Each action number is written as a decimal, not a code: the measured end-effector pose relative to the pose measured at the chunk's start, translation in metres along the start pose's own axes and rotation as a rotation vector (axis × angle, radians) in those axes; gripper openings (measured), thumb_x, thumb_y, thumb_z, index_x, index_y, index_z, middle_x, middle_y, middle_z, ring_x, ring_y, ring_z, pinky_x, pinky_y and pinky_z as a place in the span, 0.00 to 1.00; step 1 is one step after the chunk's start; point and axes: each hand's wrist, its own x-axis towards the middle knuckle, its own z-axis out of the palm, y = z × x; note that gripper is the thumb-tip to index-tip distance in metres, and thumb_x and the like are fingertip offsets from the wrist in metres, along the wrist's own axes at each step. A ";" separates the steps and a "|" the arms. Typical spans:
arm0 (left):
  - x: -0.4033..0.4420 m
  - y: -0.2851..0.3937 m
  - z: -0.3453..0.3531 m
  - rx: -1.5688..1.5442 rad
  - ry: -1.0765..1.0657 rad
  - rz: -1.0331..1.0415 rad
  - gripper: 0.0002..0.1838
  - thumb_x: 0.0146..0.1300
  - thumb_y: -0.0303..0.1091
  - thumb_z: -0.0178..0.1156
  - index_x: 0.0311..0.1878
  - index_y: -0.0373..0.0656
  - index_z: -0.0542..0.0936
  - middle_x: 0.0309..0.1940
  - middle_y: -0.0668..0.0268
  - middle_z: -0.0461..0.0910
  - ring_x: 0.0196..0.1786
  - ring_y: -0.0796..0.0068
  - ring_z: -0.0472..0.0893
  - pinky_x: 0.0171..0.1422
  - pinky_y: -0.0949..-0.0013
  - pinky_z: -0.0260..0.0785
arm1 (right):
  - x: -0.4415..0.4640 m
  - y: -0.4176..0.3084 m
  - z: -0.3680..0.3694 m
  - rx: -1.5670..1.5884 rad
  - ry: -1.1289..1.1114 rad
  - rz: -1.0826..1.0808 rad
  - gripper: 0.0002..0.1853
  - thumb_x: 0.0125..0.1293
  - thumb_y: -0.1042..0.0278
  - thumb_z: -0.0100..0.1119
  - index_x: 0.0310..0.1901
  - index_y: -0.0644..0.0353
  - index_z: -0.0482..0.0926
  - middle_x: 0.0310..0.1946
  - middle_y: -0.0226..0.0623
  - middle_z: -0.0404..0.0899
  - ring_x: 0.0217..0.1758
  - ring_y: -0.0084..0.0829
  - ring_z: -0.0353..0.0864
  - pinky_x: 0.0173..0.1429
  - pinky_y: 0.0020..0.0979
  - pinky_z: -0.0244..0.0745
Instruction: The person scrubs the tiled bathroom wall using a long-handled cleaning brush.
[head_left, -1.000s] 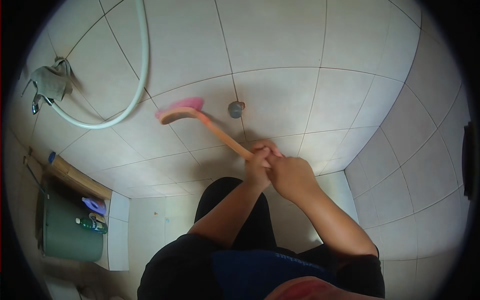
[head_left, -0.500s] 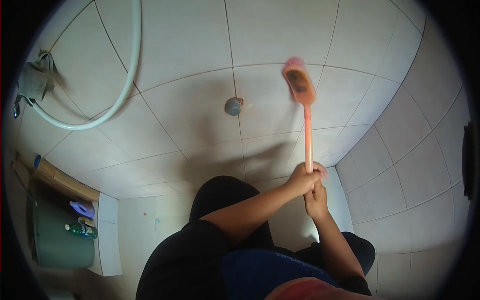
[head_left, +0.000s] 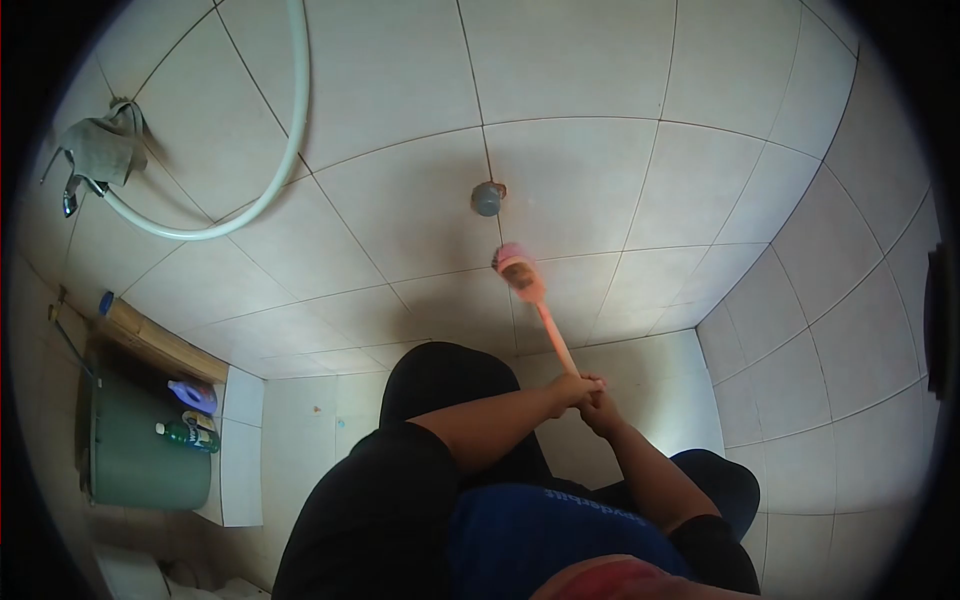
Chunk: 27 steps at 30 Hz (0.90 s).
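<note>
A long-handled pink-orange scrub brush (head_left: 520, 274) is held out from the body, its head at the tiled wall (head_left: 580, 190) by a grout line, below a grey round pipe cap (head_left: 487, 199). The bristles are slightly blurred and face the wall; a dark patch marks the back of the head. My left hand (head_left: 574, 390) is closed around the lower handle (head_left: 557, 340). Right beside it, my right hand (head_left: 602, 413) is wrapped round the handle's end. The two hands touch, and some fingers are hidden.
On the left, a white hose (head_left: 297, 110) hangs from a tap covered by a grey cloth (head_left: 103, 150). A green tub (head_left: 150, 450), a green bottle (head_left: 188, 436) and a purple bottle (head_left: 192, 396) are by a tiled ledge (head_left: 242, 450). Another tiled wall (head_left: 830, 330) rises at right.
The brush head has moved down and left across the wall, from right of the pipe cap to below it. Both hands have shifted down and left with the handle, and the view has shifted slightly.
</note>
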 end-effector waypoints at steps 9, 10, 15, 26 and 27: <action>-0.034 0.055 0.011 -0.167 -0.077 0.581 0.08 0.56 0.30 0.53 0.37 0.37 0.75 0.25 0.68 0.72 0.28 0.78 0.73 0.34 0.75 0.68 | 0.009 -0.131 0.007 -0.659 0.031 -0.045 0.12 0.55 0.66 0.50 0.37 0.65 0.72 0.30 0.46 0.75 0.35 0.43 0.75 0.38 0.36 0.69; -0.030 0.049 0.011 -0.175 -0.074 0.592 0.08 0.56 0.30 0.53 0.37 0.37 0.75 0.25 0.68 0.72 0.28 0.78 0.73 0.34 0.75 0.68 | 0.009 -0.124 0.011 -0.668 0.023 -0.050 0.12 0.55 0.66 0.50 0.37 0.65 0.72 0.30 0.46 0.75 0.35 0.43 0.75 0.38 0.36 0.69; -0.021 0.025 0.012 0.053 -0.004 0.160 0.08 0.58 0.28 0.49 0.37 0.35 0.75 0.24 0.68 0.71 0.28 0.77 0.72 0.33 0.76 0.68 | -0.005 -0.080 0.035 -0.208 0.339 -0.323 0.11 0.54 0.67 0.49 0.36 0.65 0.71 0.28 0.51 0.74 0.33 0.48 0.75 0.36 0.39 0.68; -0.009 0.041 0.014 0.067 -0.149 0.194 0.08 0.58 0.33 0.53 0.38 0.40 0.75 0.31 0.68 0.73 0.35 0.80 0.73 0.41 0.77 0.66 | 0.001 -0.073 -0.004 -0.350 0.086 -0.095 0.13 0.56 0.68 0.49 0.42 0.62 0.71 0.33 0.46 0.75 0.39 0.41 0.75 0.42 0.33 0.68; -0.010 0.040 0.015 0.062 -0.150 0.199 0.08 0.58 0.33 0.53 0.38 0.40 0.75 0.31 0.68 0.73 0.35 0.80 0.73 0.41 0.77 0.66 | 0.000 -0.077 0.000 -0.221 0.143 -0.130 0.13 0.56 0.68 0.49 0.42 0.62 0.71 0.32 0.46 0.75 0.39 0.41 0.75 0.41 0.33 0.68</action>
